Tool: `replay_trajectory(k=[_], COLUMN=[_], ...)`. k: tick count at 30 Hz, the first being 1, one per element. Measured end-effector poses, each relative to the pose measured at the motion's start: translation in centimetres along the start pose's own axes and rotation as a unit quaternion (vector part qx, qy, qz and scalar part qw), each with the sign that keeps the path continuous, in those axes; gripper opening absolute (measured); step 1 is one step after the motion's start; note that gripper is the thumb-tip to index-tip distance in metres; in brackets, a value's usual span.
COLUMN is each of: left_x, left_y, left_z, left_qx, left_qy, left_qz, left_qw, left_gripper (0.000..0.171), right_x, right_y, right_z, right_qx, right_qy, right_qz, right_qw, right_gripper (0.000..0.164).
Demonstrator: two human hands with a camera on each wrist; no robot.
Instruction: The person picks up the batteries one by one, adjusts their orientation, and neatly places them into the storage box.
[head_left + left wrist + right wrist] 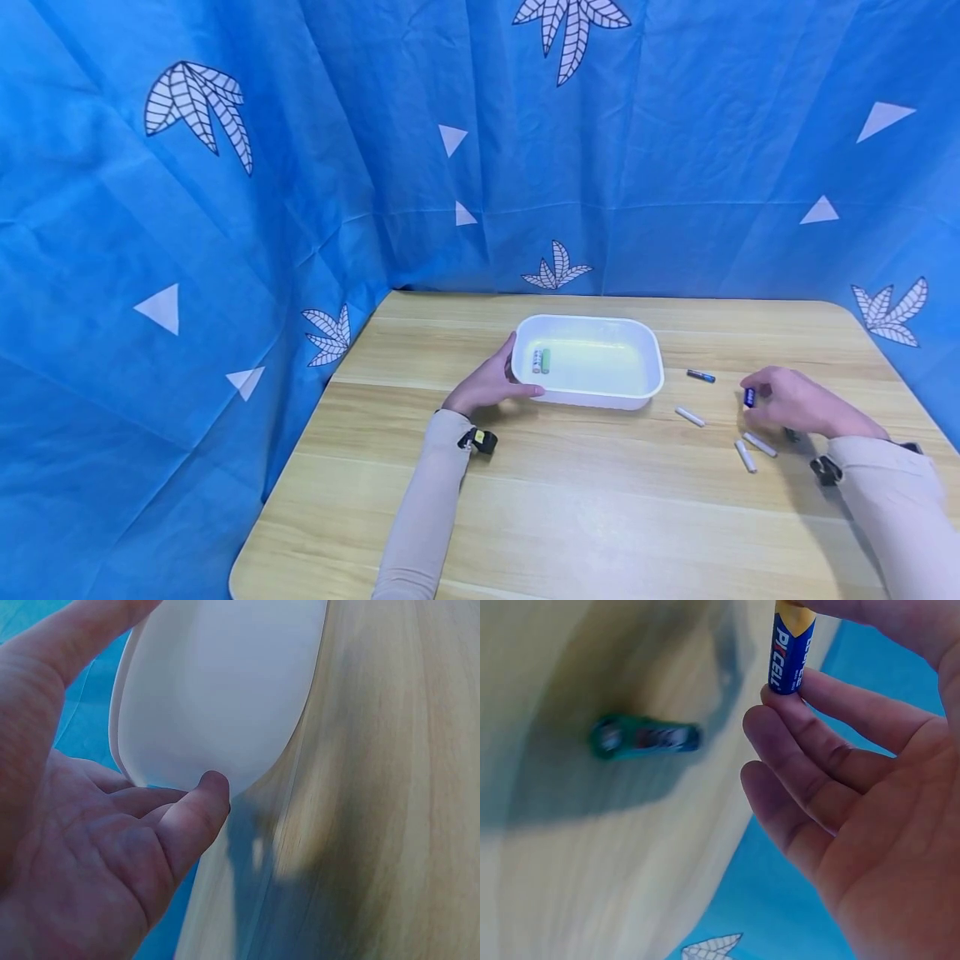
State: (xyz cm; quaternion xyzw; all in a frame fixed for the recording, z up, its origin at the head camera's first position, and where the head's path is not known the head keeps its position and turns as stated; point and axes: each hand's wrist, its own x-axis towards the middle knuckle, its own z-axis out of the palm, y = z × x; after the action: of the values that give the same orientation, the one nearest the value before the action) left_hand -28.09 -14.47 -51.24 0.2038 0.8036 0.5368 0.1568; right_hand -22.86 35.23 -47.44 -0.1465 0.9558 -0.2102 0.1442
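Note:
A blue and yellow battery (pixel 789 656) marked PKCELL is pinched between the thumb and fingertips of my right hand (pixel 804 405), held above the right side of the table. My left hand (pixel 487 385) grips the near left corner of a white plastic basin (pixel 592 399), its thumb on the near rim and its other fingers around the left side. Inside the basin, at the left end, a green battery (pixel 545 361) lies beside a patterned one (pixel 536 361). Below my right hand, a dark green battery (pixel 645 738) lies on the wood, blurred in the right wrist view.
Between basin and right hand lie a black and blue battery (pixel 701 376) and a white battery (pixel 690 417). Two more white batteries, one (pixel 760 443) beside the other (pixel 746 457), lie nearer to me. A blue patterned curtain (pixel 637 167) hangs behind the wooden table (pixel 570 500).

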Motion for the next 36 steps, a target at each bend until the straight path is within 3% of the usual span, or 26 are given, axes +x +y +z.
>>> replay_trajectory(k=[19, 36], left_x=[-0.1, 0.0], left_y=[0.2, 0.1], left_z=[0.0, -0.1], left_qx=[0.005, 0.001], left_qy=[0.005, -0.002], left_qz=[-0.012, -0.002], left_qw=[0.9999, 1.0000], left_gripper=[0.122, 0.122], right_x=[2.8, 6.7], right_y=[-5.7, -11.6], right_z=[-2.2, -3.2], right_qx=[0.004, 0.012], right_qy=[0.058, 0.041], right_qz=[-0.060, -0.075], right_qw=[0.996, 0.996], right_gripper=[0.061, 0.057])
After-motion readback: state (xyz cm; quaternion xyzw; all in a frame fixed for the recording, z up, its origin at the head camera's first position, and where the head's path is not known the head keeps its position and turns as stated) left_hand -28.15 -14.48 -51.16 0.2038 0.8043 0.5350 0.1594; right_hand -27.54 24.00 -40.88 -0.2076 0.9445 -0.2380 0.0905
